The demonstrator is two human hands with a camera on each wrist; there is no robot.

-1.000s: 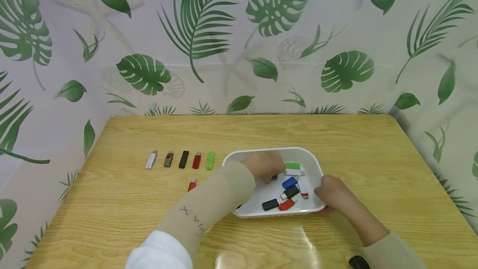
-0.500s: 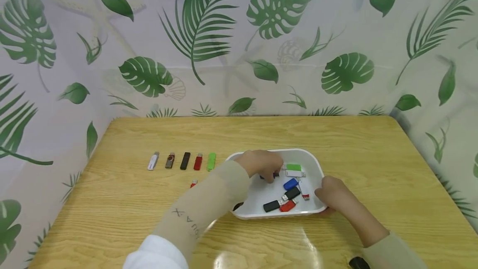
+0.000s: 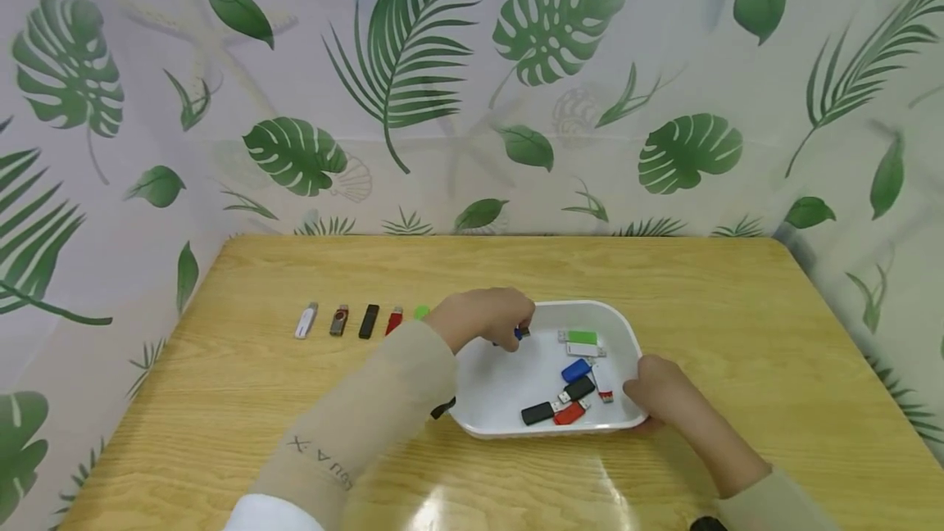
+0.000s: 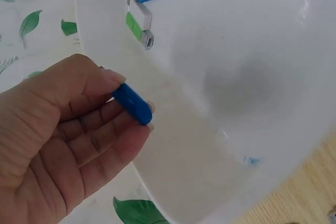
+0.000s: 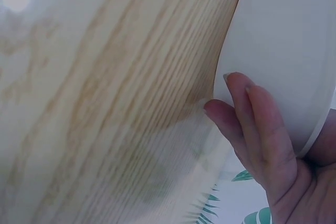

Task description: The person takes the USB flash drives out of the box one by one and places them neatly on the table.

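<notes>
Blue memory stick (image 4: pixel 134 105), pinched by the left hand (image 4: pixel 65 140), seems light, stiff, slippery; its sides suit gripping. At three o'clock, the right hand (image 3: pixel 661 390) grips the white tub (image 3: pixel 501 400).

My left hand (image 3: pixel 483 318) has moved toward the far left corner of the white tray (image 3: pixel 494 388), bringing the blue stick (image 4: pixel 132 103) I pinch. My beige sleeve (image 3: pixel 369 408) has swung toward the table's (image 3: pixel 693 277) left edge, now covering most of the green stick (image 3: pixel 421 312), the near end of the row's red stick (image 3: pixel 394 320), and all of the lone red stick.
</notes>
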